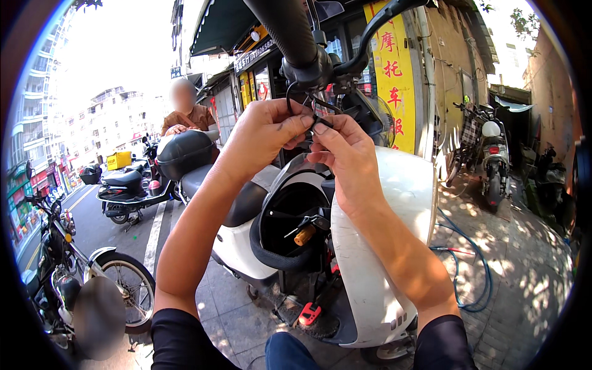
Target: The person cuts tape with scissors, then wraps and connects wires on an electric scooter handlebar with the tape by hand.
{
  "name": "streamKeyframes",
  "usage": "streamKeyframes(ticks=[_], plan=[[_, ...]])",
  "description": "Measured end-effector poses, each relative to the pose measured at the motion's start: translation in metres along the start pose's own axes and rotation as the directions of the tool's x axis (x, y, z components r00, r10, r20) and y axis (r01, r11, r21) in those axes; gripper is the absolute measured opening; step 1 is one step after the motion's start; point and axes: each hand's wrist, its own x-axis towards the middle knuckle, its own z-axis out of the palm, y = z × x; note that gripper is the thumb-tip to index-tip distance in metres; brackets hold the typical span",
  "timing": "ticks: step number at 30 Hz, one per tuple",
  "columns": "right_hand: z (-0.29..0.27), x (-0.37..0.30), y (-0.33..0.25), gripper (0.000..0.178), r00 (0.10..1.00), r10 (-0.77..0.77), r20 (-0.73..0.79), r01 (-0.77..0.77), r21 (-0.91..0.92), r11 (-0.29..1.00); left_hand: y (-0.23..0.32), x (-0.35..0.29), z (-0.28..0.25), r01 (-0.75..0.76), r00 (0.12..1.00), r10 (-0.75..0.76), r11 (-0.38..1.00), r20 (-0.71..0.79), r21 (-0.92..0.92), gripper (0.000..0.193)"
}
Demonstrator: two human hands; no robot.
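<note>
Both my hands are raised together just below a motor scooter's handlebar (301, 37), with fingertips almost touching. My left hand (266, 129) pinches a thin black cable (290, 94) that loops down from the handlebar. Between the thumb and finger of my right hand (346, 151) is a small dark cable end (323, 122). The exact join between them is hidden by my fingers. Under my hands, a helmet (262, 243) with a dark lining rests open side up on the white scooter (385, 191). Loose lever parts and a brass-coloured piece (304, 235) lie inside it.
A red tool (309, 313) sits on the scooter's footboard. A blue hose (487, 277) coils on the paving at right. A motorcycle (74, 277) stands at left, a black top box (185, 154) behind. Another person (191, 117) leans there. More scooters (493, 148) are parked by the wall.
</note>
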Motion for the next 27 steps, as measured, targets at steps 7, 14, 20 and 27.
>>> streamKeyframes(ticks=[7,14,20,27], plan=[[0.001,0.001,0.003,0.016,0.999,-0.039,0.034,0.04,-0.058,0.997,-0.001,0.008,-0.003,-0.094,0.994,0.088,0.99,0.066,0.103,0.02],[-0.001,0.004,0.003,0.018,0.998,-0.025,0.063,0.027,-0.035,0.999,0.003,0.003,0.0,-0.099,0.994,0.104,0.881,0.014,0.462,0.022],[0.003,-0.001,0.002,0.019,0.993,-0.025,0.113,0.023,0.022,0.999,-0.006,-0.011,0.003,-0.086,0.994,0.081,0.994,-0.072,-0.07,0.025],[-0.013,-0.004,0.001,0.011,0.997,0.028,0.071,-0.043,0.221,0.974,-0.007,-0.011,0.003,-0.027,0.998,0.024,0.998,-0.065,-0.053,0.024]])
